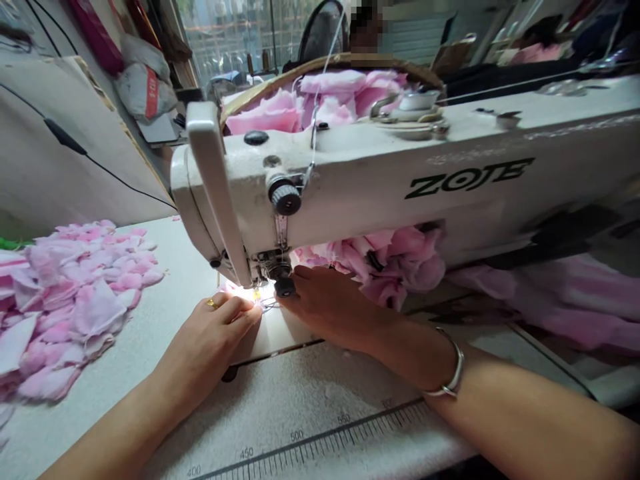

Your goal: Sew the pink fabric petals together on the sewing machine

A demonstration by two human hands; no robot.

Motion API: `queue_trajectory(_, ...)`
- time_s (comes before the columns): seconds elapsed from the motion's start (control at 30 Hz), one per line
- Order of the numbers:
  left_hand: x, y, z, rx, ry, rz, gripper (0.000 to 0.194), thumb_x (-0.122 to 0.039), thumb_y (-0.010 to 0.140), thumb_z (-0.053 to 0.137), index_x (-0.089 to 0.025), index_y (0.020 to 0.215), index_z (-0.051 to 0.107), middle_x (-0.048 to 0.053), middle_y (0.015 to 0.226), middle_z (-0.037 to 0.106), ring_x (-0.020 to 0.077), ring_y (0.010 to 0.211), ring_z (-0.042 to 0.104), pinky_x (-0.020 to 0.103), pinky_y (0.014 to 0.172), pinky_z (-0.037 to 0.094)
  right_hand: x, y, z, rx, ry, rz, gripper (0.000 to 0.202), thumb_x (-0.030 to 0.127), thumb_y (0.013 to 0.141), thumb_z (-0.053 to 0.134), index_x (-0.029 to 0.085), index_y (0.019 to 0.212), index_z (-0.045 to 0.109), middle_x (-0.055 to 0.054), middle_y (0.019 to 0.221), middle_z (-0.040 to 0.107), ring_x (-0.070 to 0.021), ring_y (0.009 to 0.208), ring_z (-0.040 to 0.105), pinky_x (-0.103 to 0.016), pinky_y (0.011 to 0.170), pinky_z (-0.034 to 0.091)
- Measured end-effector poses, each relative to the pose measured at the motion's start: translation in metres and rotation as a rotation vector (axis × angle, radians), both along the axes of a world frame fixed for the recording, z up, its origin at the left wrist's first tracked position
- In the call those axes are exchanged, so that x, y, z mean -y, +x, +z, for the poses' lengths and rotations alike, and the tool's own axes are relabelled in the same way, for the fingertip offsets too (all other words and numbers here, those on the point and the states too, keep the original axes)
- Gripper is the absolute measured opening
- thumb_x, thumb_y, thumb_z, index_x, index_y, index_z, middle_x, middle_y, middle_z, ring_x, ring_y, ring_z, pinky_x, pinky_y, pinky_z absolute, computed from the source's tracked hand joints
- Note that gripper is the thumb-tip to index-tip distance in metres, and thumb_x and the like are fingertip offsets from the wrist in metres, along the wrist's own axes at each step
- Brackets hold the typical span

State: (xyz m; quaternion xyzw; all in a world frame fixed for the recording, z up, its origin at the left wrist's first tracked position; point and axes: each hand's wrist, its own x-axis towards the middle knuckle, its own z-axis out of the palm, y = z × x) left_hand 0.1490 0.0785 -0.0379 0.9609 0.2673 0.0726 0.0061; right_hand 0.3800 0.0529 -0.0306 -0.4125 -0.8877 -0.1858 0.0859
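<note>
A white sewing machine (pixel 350 180) spans the view, its needle area lit by a bright lamp. My left hand (pixel 215 333), with a ring on one finger, is closed at the fingertips on a small piece of pink fabric (pixel 230 288) beside the presser foot. Just right of the needle, my right hand (pixel 330 303) reaches under the machine's arm; its fingertips are partly hidden behind a black knob (pixel 285 287). What it holds, if anything, I cannot make out. Bunched pink fabric (pixel 400 263) lies behind that hand, under the arm.
Many pink and white fabric pieces (pixel 85 300) are heaped on the table's left. A basket (pixel 240 100) of pink fabric stands behind the machine. More pink cloth (pixel 565 300) lies at right. A printed ruler (pixel 320 443) runs along the front edge. People sit in the background.
</note>
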Motion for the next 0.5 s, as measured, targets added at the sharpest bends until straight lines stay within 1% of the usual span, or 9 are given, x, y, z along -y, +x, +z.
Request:
queue_trajectory(0.2, 0.005, 0.005, 0.004, -0.006, -0.028, 0.035, 0.033, -0.012, 0.089, 0.045, -0.020, 0.121, 0.050, 0.006, 0.107, 0.057, 0.0240, 0.098, 0.047, 0.042, 0.086, 0.044, -0.004, -0.003, -0.006, 0.004, -0.046, -0.013, 0.011, 0.007, 0.086, 0.053, 0.017, 0.084, 0.058, -0.005, 0.082, 0.062, -0.0191, 0.080, 0.054, -0.031, 0.057, 0.033)
queue_trajectory(0.37, 0.010, 0.010, 0.005, 0.000, -0.017, 0.055, 0.037, -0.007, 0.086, 0.045, -0.018, 0.122, 0.050, 0.007, 0.105, 0.056, 0.0244, 0.097, 0.046, 0.042, 0.085, 0.045, -0.002, -0.004, -0.003, -0.028, -0.052, -0.042, 0.012, 0.007, 0.084, 0.055, 0.017, 0.078, 0.059, -0.004, 0.073, 0.060, -0.0172, 0.071, 0.053, -0.030, 0.052, 0.027)
queue_trajectory(0.5, 0.013, 0.013, 0.006, -0.048, 0.010, 0.088, 0.035, -0.008, 0.088, 0.044, -0.015, 0.122, 0.050, 0.009, 0.104, 0.057, 0.0260, 0.096, 0.046, 0.044, 0.082, 0.047, -0.002, -0.004, -0.003, -0.051, -0.017, -0.052, 0.014, 0.007, 0.082, 0.056, 0.018, 0.075, 0.058, -0.003, 0.067, 0.058, -0.0166, 0.067, 0.050, -0.030, 0.050, 0.022)
